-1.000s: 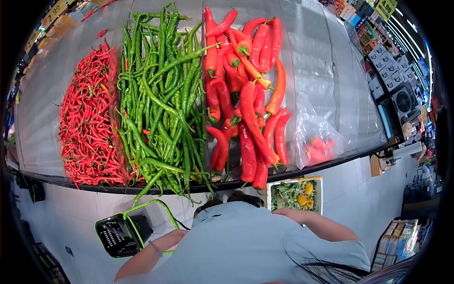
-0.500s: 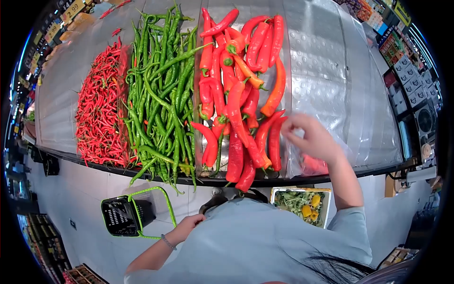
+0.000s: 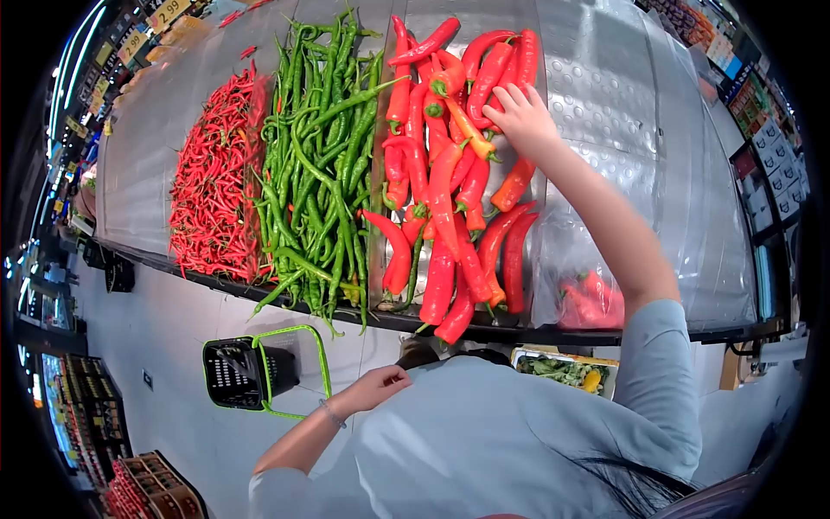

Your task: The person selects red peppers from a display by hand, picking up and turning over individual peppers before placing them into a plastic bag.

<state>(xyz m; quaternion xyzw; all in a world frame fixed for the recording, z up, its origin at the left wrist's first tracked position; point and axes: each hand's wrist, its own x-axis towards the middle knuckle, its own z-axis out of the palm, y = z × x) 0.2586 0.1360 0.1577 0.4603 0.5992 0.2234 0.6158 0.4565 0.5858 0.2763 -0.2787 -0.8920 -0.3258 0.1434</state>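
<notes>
I see the right hand spread wide over large red peppers, toward the far edge of the display; I'd close lightly around one, sparing its neighbours. The left hand's grip I cannot tell.

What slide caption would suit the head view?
Right hand spread over large red peppers beside green peppers; left hand near the shirt.
</notes>
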